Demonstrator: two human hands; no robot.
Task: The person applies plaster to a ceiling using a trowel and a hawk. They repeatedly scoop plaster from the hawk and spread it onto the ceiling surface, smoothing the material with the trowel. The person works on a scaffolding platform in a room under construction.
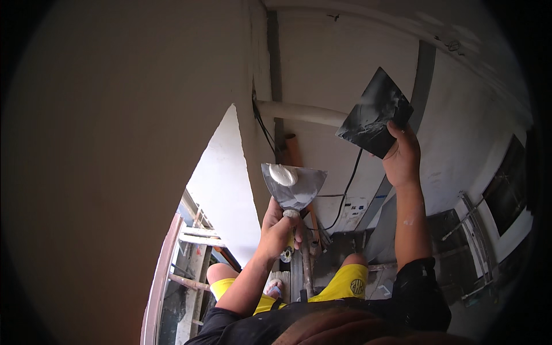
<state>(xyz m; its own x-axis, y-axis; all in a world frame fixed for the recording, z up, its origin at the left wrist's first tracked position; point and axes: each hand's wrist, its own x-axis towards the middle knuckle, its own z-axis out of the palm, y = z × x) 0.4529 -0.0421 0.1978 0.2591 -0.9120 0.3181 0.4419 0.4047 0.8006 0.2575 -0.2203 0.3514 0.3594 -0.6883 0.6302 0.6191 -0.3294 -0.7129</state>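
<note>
My left hand (280, 229) is closed round the handle of a putty knife (305, 188) with a wide, flaring metal blade. A lump of white putty (284, 175) sits on the upper left of that blade. Higher and to the right, my right hand (402, 150) grips a dark, flat, four-sided plate (376, 109) by its lower right edge, thumb on the near face. Pale smears streak the plate's surface. The two tools are apart, and neither touches a wall.
A large plain wall (126, 144) fills the left side, beside a bright opening (224, 167). Behind my hands run a horizontal pipe (305, 112), an orange pipe (292, 149) and a black cable (348, 184). Below are planks (296, 276); a metal frame (474, 236) stands at right.
</note>
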